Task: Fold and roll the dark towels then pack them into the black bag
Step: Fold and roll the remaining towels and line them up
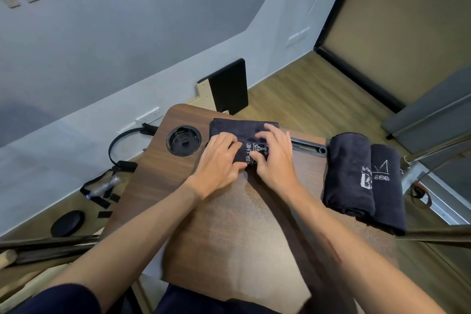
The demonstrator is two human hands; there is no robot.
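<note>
As both hands press down on a folded dark towel (242,132) at the far end of the wooden tabletop (237,224), the roll looks to be just starting, with only its near edge turned up under the fingers. The left hand (219,160) lies curled over the towel's near-left corner, fingers bent onto the cloth; the right hand (274,158) arches over the white printed logo (257,151), its fingertips pinching the near edge. Neither hand is closed into a fist; each grips the fabric lightly from above.

To roll it well, the hands would probably do best to stay level with each other and push away from the body at the same pace, keeping the first turn tight (a slack core tends to give a lopsided bundle) and the side edges in line.

The unrolled part of the towel stretches away beyond the fingertips, toward a round black grommet (184,140) just left of the left hand. Two finished rolled towels (362,176) lie side by side, touching, well out to the right of the right hand near the tabletop's edge. No black bag can be identified with certainty; dark straps and a small dark object lie on the floor (318,89) to the left of the left forearm.
</note>
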